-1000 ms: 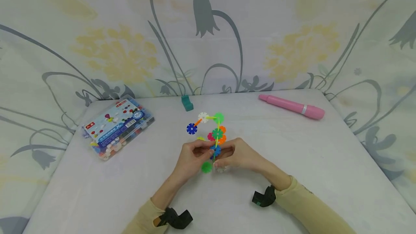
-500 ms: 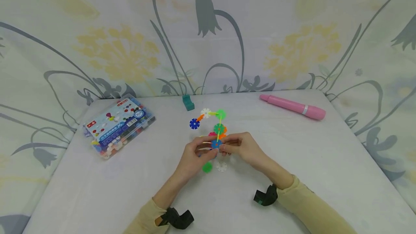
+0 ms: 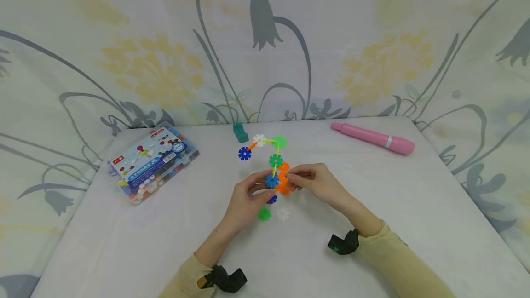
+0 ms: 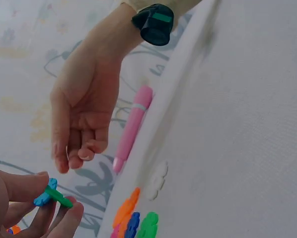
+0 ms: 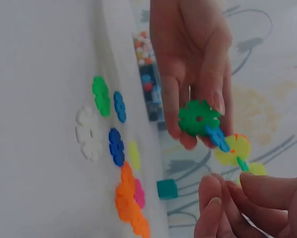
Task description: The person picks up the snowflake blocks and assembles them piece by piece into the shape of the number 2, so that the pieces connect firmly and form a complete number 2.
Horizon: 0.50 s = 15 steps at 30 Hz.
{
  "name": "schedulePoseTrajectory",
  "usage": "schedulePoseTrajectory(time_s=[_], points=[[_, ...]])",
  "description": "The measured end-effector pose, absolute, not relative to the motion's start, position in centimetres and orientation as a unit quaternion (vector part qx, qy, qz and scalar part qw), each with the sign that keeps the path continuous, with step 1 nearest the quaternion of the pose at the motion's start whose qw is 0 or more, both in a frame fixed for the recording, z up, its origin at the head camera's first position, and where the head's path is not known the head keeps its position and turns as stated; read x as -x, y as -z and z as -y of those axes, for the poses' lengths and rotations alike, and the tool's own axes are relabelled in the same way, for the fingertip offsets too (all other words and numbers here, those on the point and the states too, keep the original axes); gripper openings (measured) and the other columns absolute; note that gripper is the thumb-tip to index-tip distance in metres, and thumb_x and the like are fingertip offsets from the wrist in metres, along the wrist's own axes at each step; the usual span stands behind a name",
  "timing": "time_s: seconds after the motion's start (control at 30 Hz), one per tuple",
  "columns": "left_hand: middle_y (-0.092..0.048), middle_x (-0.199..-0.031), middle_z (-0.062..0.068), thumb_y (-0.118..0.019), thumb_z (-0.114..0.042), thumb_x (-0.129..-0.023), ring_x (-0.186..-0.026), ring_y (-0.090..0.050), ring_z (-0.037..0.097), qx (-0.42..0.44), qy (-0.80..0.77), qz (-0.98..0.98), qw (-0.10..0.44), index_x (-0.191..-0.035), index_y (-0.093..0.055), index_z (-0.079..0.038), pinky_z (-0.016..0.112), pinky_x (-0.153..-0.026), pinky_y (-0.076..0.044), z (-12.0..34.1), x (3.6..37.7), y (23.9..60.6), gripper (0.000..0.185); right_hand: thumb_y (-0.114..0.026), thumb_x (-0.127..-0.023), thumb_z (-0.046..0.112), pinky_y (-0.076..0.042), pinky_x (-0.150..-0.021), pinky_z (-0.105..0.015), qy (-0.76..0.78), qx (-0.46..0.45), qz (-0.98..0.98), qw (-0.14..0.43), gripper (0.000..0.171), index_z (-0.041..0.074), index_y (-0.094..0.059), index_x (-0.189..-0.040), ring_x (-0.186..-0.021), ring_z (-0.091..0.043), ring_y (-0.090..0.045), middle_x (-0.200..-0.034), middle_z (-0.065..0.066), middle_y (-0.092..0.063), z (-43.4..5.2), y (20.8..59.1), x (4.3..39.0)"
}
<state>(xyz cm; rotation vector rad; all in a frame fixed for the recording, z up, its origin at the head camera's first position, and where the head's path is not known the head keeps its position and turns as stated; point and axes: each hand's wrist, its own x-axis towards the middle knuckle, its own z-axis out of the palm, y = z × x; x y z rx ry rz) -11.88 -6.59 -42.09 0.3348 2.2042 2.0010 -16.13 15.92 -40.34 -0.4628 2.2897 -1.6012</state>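
My left hand pinches a chain of plastic snowflake discs at its blue disc and holds it above the white table. The chain runs up through green, white and dark blue discs. In the left wrist view the left fingers grip a blue and a green disc. My right hand hovers just right of the chain with its fingers loosely curled, and nothing shows between them. Loose discs lie under the hands: green, white, orange.
A clear box of spare discs lies at the table's left. A pink marker lies at the back right, a teal block at the back middle. A flowered cloth hangs behind and along both sides.
Both hands lifted the chain away from me. The right hand has let go of it and drawn slightly right. The green and white discs on the table now lie uncovered.
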Motion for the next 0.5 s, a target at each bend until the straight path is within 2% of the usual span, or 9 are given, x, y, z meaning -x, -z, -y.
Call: schedulePoseTrajectory(time_s=[0.13,0.37,0.5], points=[[-0.060,-0.133,0.009,-0.067,-0.003,-0.093,-0.117,-0.061,0.027,-0.086,-0.655,-0.749,0.053,-0.139,-0.058,-0.011,0.027,-0.097,-0.052,7.0,12.3,42.0,0.047,-0.065,-0.098,0.018,-0.059,-0.085,-0.041,0.517,0.155,-0.831,0.135,0.027,-0.003,-0.069,-0.115,-0.088,-0.031,-0.071,-0.099,-0.015,-0.074,-16.5,40.0,17.3],[-0.061,-0.128,0.012,-0.068,-0.002,-0.093,-0.118,-0.062,0.028,-0.060,-0.652,-0.755,0.037,-0.143,-0.053,-0.010,0.027,-0.097,-0.053,7.3,12.4,41.5,0.053,-0.072,-0.091,0.019,-0.054,-0.076,-0.031,0.399,0.194,-0.888,0.125,0.025,0.000,-0.073,-0.108,-0.080,-0.017,-0.064,-0.090,-0.004,-0.072,-15.9,40.4,18.2],[-0.060,-0.131,0.012,-0.067,-0.001,-0.093,-0.117,-0.062,0.029,-0.060,-0.655,-0.752,0.029,-0.141,-0.055,-0.008,0.027,-0.098,-0.052,7.4,12.3,41.3,0.050,-0.073,-0.090,0.015,-0.052,-0.073,-0.029,0.370,0.204,-0.898,0.119,0.022,-0.001,-0.073,-0.106,-0.076,-0.015,-0.060,-0.086,-0.002,-0.069,-15.2,40.8,17.8]])
